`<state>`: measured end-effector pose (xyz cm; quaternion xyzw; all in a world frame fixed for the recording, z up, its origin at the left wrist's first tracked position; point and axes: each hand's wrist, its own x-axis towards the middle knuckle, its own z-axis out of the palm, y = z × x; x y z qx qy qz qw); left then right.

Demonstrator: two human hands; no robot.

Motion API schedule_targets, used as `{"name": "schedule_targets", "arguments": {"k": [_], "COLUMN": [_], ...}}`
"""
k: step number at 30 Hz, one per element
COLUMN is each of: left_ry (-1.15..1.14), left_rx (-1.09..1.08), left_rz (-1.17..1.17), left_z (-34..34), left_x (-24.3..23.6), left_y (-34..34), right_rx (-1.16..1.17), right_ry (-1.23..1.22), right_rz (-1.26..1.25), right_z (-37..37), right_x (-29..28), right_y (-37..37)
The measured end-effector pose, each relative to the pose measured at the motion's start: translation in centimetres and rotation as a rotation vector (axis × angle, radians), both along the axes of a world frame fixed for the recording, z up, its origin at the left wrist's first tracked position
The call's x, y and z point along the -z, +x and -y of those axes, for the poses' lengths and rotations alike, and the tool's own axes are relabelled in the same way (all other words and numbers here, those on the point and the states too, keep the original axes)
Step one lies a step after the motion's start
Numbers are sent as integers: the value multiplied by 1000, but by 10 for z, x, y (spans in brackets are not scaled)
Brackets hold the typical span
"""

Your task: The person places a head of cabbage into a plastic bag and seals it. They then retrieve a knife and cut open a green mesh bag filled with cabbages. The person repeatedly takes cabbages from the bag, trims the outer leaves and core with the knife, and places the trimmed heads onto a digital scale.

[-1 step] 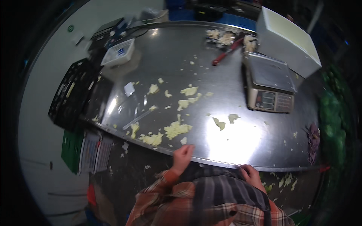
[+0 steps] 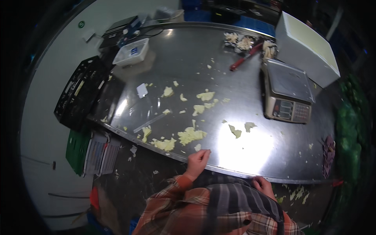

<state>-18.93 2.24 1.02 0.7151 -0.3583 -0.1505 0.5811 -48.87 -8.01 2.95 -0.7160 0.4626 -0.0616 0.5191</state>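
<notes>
My left hand (image 2: 197,162) is closed, fingers curled and pressed together, at the front edge of the steel table (image 2: 172,55). Nothing shows in it. A small pale leaf scrap (image 2: 197,147) lies just beyond its fingertips. Farther right, my right hand (image 2: 264,185) is at the same edge, low by the striped apron (image 2: 235,197), its fingers curled in with nothing seen in them. Beyond my left hand lie piles of yellow-green leaf scraps (image 2: 192,135), which look like cabbage. Two darker green leaf pieces (image 2: 235,132) lie between the hands, farther in.
A weighing scale (image 2: 288,92) and a white foam box (image 2: 290,47) stand at right. A red-handled tool (image 2: 244,58) lies near foil-like packs (image 2: 239,42). At left are a white tub (image 2: 131,58) and a black crate (image 2: 80,92); green-wrapped bundles (image 2: 348,129) line the right side.
The view has turned slightly, so the table and its things sit a little farther right in the picture. Both hands keep nearly the same pose at the table edge.
</notes>
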Motion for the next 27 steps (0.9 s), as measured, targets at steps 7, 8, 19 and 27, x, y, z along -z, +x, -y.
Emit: {"name": "schedule_targets", "arguments": {"k": [7,8,19,27], "left_ry": [136,281,1198,1076], "left_rx": [-342,-333,-13,182], "left_rz": [248,501,907,1127], "left_z": [6,0,2,-31], "left_x": [10,10,43,100], "left_y": [138,174,321,401], "right_rx": [-96,-100,-241,-34], "right_ry": [-31,-3,-116,-84], "right_rz": [-146,-136,-69,-69], "right_z": [18,17,7,2], "right_x": [-22,-22,-2,0], "right_y": [25,31,22,-36]}}
